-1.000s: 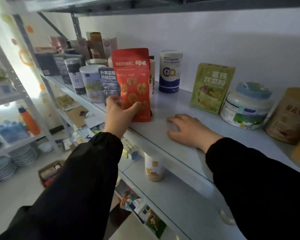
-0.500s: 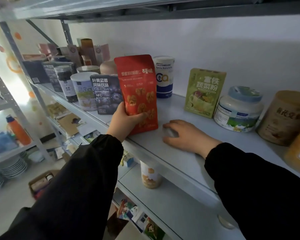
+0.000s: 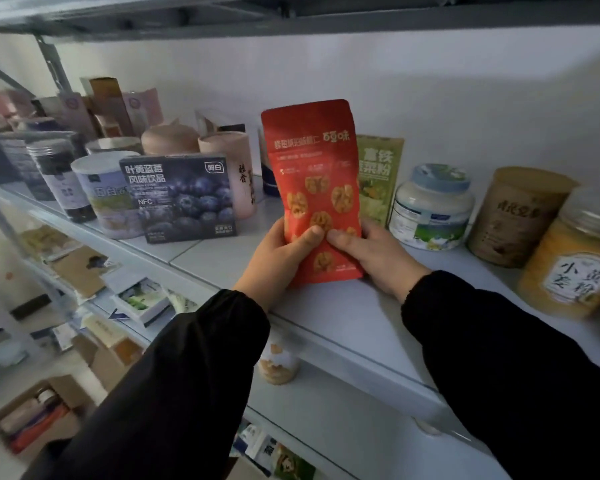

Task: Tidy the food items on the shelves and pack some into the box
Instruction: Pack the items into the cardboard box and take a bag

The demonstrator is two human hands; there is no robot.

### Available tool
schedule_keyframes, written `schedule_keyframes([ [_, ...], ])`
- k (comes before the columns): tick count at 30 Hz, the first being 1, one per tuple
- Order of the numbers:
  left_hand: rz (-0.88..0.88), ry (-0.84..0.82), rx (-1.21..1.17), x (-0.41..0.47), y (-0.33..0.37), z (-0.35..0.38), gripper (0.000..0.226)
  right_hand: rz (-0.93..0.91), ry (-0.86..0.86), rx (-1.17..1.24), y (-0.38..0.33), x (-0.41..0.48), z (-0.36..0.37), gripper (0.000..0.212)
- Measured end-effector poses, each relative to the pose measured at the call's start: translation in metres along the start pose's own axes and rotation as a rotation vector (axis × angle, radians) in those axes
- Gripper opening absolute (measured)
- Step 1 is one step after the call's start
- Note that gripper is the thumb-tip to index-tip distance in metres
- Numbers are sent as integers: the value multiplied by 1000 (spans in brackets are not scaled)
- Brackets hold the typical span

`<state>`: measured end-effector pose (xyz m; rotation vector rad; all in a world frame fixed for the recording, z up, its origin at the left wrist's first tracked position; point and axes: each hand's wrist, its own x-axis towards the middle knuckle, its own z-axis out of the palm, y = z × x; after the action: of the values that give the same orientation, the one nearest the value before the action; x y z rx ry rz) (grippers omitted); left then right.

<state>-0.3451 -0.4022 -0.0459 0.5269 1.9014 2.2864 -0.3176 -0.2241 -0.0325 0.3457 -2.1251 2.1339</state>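
Scanning left to right. A cardboard box (image 3: 39, 414) sits on the floor at far left, flaps open, with a few items already inside; I can't tell what they are.

On the shelf (image 3: 343, 306), the left group is crowded: a dark jar (image 3: 63, 178), a white tin (image 3: 104, 195) and a blueberry drink carton (image 3: 184, 199) up front, with a pink tube (image 3: 232, 168) just behind the carton. All are upright with labels facing out.

At the centre, the left hand (image 3: 278, 258) grips the red snack pouch (image 3: 316, 174) at its lower left edge, thumb on the front. The right hand (image 3: 371, 251) pinches the lower right edge the same way. The pouch is upright near the shelf's front edge, in the gap between the carton and the green pouch (image 3: 378, 171), which it partly covers. I can't tell whether its base touches the shelf or sits just above it.

To the right are a white tub with a blue lid (image 3: 433, 209), a brown canister (image 3: 513, 216) and a yellow jar (image 3: 575, 265), standing in a loose row.

Progress, as a judgement: this is mid-task.
- This shelf looks mostly ordered.
- The red pouch is not placed yet and needs a stable stand.
- The shelves below look messy, with flat packets lying at angles.
- The box is far from full, so most of the packing is left.
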Motion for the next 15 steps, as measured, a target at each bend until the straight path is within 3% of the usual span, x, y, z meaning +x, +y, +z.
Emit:
schedule_keyframes([
  [6,29,26,122,0,0,-2,34,-11,17,-147,-3,-2,-2,22],
  [10,31,80,158,-1,1,-2,53,1,-8,-177,-4,-1,1,49],
  [13,32,106,156,-2,2,0,45,3,-41,-154,-4,1,1,50],
  [15,32,111,121,-3,2,3,53,8,-36,-135,-3,2,2,51],
])
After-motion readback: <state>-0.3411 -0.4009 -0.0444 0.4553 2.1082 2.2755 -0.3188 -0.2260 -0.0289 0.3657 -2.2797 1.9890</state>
